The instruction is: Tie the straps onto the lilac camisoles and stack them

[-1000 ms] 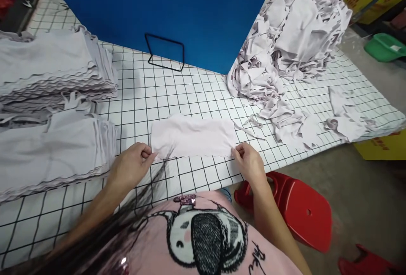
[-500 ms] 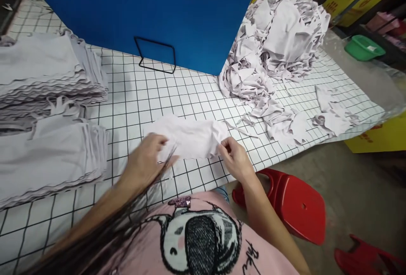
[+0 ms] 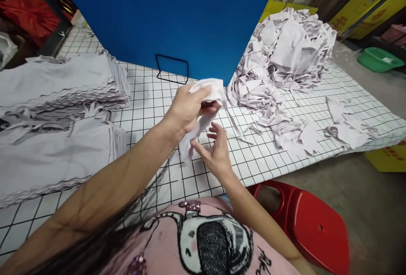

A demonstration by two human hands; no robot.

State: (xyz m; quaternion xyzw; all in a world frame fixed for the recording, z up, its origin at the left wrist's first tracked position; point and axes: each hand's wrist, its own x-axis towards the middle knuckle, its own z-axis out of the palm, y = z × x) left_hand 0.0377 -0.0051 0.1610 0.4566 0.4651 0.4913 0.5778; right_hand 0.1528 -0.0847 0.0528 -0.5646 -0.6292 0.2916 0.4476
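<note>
My left hand (image 3: 186,108) grips a pale cloth piece (image 3: 215,86), thumb on top and fingers curled beneath, lifted above the checked tablecloth (image 3: 168,97). Part of the cloth drapes down below that hand, and a narrow strip dangles on its right. Just under it is my right hand (image 3: 217,152), its fingers spread and its thumb by the hanging cloth edge; whether the thumb touches the cloth I cannot tell.
Neat stacks of similar cloth pieces (image 3: 63,80) lie at left. A large crumpled heap (image 3: 288,46) rises at right, with loose pieces (image 3: 349,125) beyond. A blue board (image 3: 171,17) with a wire stand (image 3: 173,70) stands behind. A red stool (image 3: 320,224) is below the table edge.
The cloth lay spread flat between both hands; now my left hand has raised it up and to the right. My right hand has released its edge and opened. The view has shifted slightly.
</note>
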